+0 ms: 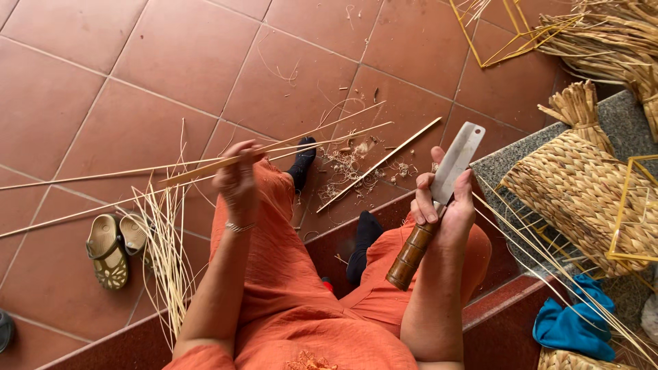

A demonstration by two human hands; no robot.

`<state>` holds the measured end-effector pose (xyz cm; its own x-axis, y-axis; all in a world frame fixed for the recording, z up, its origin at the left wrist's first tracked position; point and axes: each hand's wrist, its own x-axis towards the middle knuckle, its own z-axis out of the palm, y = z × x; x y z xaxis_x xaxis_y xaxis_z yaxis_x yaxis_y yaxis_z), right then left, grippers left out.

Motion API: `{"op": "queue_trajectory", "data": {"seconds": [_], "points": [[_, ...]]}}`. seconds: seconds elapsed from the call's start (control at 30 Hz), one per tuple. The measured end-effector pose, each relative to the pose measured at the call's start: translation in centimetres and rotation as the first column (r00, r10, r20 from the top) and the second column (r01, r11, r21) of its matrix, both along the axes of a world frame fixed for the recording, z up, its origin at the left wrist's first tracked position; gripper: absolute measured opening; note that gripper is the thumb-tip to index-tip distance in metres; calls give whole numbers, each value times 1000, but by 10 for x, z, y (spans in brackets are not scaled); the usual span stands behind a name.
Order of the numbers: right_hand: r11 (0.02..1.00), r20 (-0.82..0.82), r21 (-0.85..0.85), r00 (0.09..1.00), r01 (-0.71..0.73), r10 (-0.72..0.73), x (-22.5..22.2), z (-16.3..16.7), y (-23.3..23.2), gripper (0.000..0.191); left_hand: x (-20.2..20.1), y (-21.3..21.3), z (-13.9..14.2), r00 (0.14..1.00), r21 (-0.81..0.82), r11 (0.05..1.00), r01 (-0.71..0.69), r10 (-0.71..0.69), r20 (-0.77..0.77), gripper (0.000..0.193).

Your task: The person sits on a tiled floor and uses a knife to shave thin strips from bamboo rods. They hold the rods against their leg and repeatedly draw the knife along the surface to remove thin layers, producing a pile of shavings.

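Fingers of left hand (238, 179) pinching bamboo strips (137, 179), right hand (442, 205) gripping cleaver (439, 199), blade edge upward

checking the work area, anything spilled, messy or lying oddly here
Shavings are scattered on the floor tiles by the feet, and one loose strip lies askew there. Otherwise the left hand holds bamboo strips and the right hand a knife.
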<state>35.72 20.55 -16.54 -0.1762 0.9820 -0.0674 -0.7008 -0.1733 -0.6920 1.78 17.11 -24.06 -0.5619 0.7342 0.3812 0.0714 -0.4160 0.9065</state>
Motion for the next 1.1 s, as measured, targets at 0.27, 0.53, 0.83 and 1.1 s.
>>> {"op": "queue_trajectory", "data": {"seconds": [0.27, 0.53, 0.83, 1.1], "points": [[978, 191, -44, 962, 205, -193, 17, -18, 2, 53, -69, -61, -6, 732, -147, 981, -128, 193, 654, 24], [997, 115, -65, 992, -44, 51, 40, -28, 17, 57, -118, -186, -51, 334, -211, 898, -387, 350, 875, 32], [964, 190, -162, 951, -213, 242, -34, -31, 42, 55, -76, -324, -95, -64, -428, 612, -665, 525, 849, 41], [863, 168, -414, 908, -289, 384, -112, -30, 38, 61, -31, -382, -107, -191, -451, 515, -729, 479, 857, 44]]}}
